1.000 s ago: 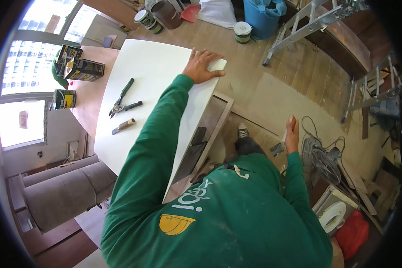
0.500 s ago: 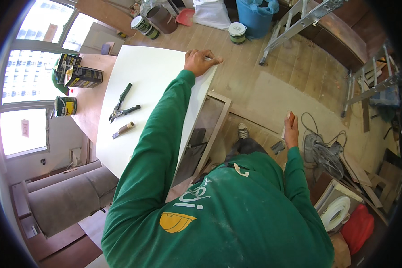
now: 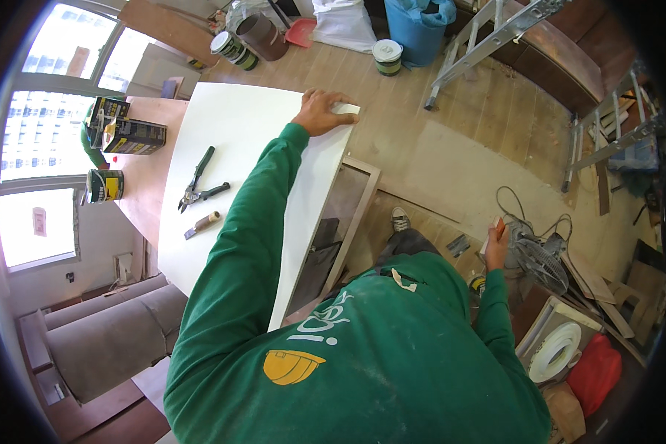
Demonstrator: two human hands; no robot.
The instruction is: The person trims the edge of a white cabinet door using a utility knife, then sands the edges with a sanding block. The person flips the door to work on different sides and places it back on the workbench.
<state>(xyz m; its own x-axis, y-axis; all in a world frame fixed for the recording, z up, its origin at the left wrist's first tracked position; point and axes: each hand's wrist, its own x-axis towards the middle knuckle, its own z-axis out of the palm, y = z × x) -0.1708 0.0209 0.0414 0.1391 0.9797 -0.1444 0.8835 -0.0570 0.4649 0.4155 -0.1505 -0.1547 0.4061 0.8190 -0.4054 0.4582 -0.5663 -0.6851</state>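
A large white panel (image 3: 251, 133) lies flat on the table, its far right corner between the fingers and thumb of my left hand (image 3: 322, 112). My left arm reaches across the panel. Out to the right, away from the panel, my right hand (image 3: 497, 248) is closed round a small orange-brown block (image 3: 500, 226) with a pale side; most of it is hidden by the fingers. On the panel, left of my arm, rest dark-handled metal snips (image 3: 192, 195), jaws toward me. Just nearer is a short flat-bladed tool with a wooden handle (image 3: 203, 224).
Paint cans (image 3: 105, 186) and dark tins (image 3: 135, 137) stand left by the window. A blue bin (image 3: 419, 33), a lidded bucket (image 3: 387, 57) and a ladder (image 3: 488, 46) are at the far side. To the right, a fan (image 3: 538, 259) with a cable lies near wood offcuts.
My left thumb has shifted to the near side of the panel's corner, fingers beyond it. My right hand has moved slightly right and lower with the block.
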